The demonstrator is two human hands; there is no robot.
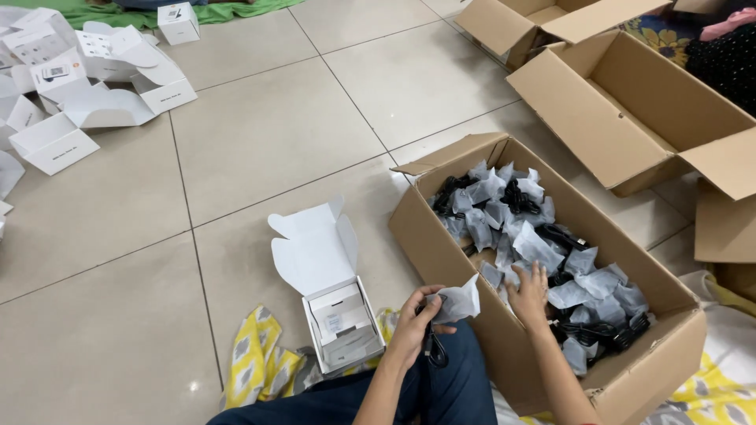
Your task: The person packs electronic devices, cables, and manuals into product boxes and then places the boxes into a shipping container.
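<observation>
A: What does the left hand hold?

B: It is closed around a small translucent plastic pouch with a black coiled cable hanging from it, just above the lap in dark blue trousers; I judge it light and limp, the film slick and crinkly, so a pinch at the pouch's gathered neck seems surer than a grip on the dangling loop.

A: And the right hand?

B: Spread open, fingers resting on the heap of like pouches inside the open brown cardboard carton just beside the knee; it grips nothing that I can see; the pouches look soft and loosely piled, black cords tangled between them, so one may drag its neighbours.

A: What stands near the lap?

B: A small white card box with its lid flap raised, on the glossy pale floor tiles, touching a yellow and grey patterned cloth; the card looks thin, stiff and easily creased; a white insert sits inside.

A: Farther off?

B: Two larger empty brown cartons to the right, matte and corrugated; at the far left a scatter of opened white card boxes, and beyond them a green cloth.
</observation>
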